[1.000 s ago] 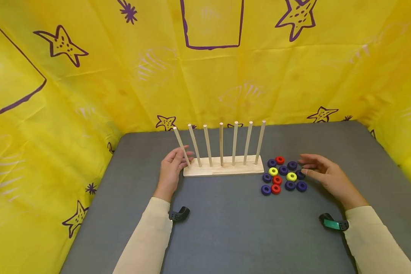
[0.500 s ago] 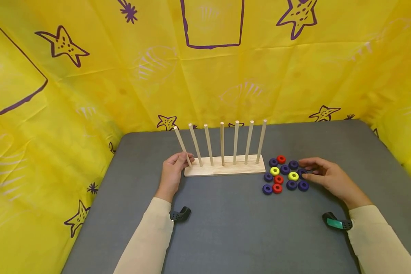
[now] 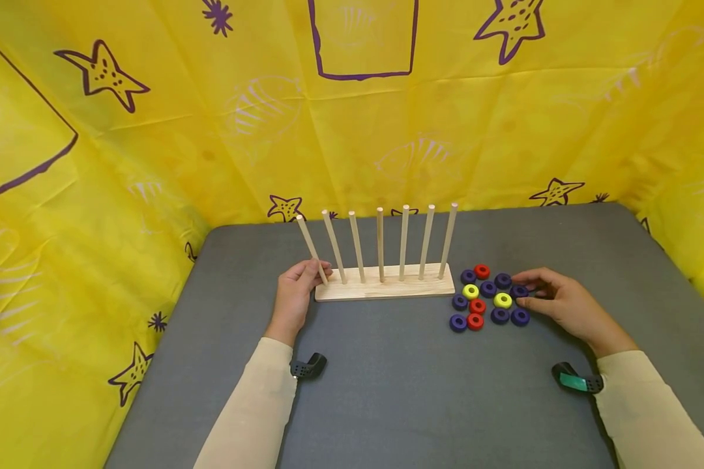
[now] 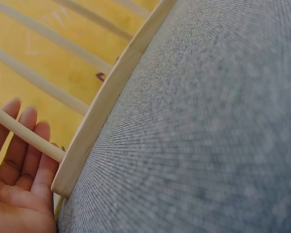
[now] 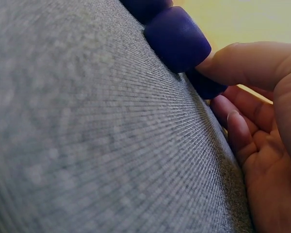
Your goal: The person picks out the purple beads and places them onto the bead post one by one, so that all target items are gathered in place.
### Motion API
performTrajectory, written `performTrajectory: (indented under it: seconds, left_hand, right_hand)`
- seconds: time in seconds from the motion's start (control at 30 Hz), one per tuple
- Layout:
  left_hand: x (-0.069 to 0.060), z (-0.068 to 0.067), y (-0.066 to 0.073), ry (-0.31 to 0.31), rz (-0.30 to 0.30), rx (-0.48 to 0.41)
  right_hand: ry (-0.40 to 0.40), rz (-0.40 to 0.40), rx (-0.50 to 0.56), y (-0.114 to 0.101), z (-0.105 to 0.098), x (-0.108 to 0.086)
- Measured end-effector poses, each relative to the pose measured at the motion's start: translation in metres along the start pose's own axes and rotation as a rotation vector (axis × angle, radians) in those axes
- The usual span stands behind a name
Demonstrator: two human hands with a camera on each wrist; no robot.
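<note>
A wooden stand [image 3: 387, 290] carries a row of several upright pegs. At its left end, my left hand [image 3: 293, 296] holds the leftmost peg [image 3: 308, 237] low down between thumb and fingers; in the left wrist view the hand's [image 4: 22, 189] fingers lie behind that peg [image 4: 31, 138]. Right of the stand, red, yellow [image 3: 502, 300] and dark blue rings lie flat. My right hand [image 3: 569, 309] pinches a dark blue ring [image 3: 519, 292] at the group's right edge; its thumb meets this ring [image 5: 203, 85] in the right wrist view, beside a nearer blue ring [image 5: 178, 40].
The grey table [image 3: 387, 391] reaches back to a yellow cloth [image 3: 364, 143] printed with purple stars and shells. A dark band [image 3: 309, 367] hangs at the left wrist, and a dark band with green [image 3: 576, 380] at the right.
My left thumb and fingers have closed around the leftmost peg. My right fingers have come onto the edge blue ring, which has shifted slightly toward the back.
</note>
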State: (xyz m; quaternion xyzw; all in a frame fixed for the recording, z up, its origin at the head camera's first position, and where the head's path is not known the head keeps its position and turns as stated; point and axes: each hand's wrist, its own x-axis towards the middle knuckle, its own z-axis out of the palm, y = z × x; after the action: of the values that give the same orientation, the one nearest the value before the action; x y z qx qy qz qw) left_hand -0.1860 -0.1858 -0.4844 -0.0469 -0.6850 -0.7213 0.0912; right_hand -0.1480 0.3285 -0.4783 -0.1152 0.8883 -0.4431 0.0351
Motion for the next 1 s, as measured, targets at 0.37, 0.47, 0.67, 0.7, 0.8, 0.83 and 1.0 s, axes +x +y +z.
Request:
performTrajectory:
  seconds: [0.37, 0.47, 0.67, 0.7, 0.8, 0.83, 1.0]
  left_hand:
    - [-0.0008, -0.0003, 0.0007, -0.004, -0.009, 0.005]
    - [-0.0009, -0.0005, 0.0009, -0.008, -0.016, 0.011]
    - [-0.0013, -0.0008, 0.0006, -0.008, -0.018, 0.015]
    - [-0.0011, -0.0009, 0.0005, -0.007, -0.018, 0.015]
    - [-0.0006, -0.0010, -0.0001, -0.003, -0.014, 0.017]
    - [-0.0004, -0.0010, -0.0003, -0.001, -0.014, 0.017]
    - [0.0002, -0.0006, 0.0001, 0.001, -0.018, 0.019]
  right_hand:
    - [0.045, 0.011, 0.021, 0.0004, -0.0010, -0.0021]
    - [0.046, 0.014, 0.016, 0.0011, -0.0008, -0.0017]
    - [0.022, 0.003, -0.043, 0.0023, 0.0003, -0.0004]
    - [0.023, 0.000, -0.051, 0.0021, 0.0004, -0.0002]
    - [0.028, -0.002, -0.064, 0.0022, 0.0002, 0.0006]
    - [0.030, -0.002, -0.069, 0.0020, 0.0001, 0.0007]
    - [0.036, 0.020, -0.083, 0.0012, 0.0001, 0.0005]
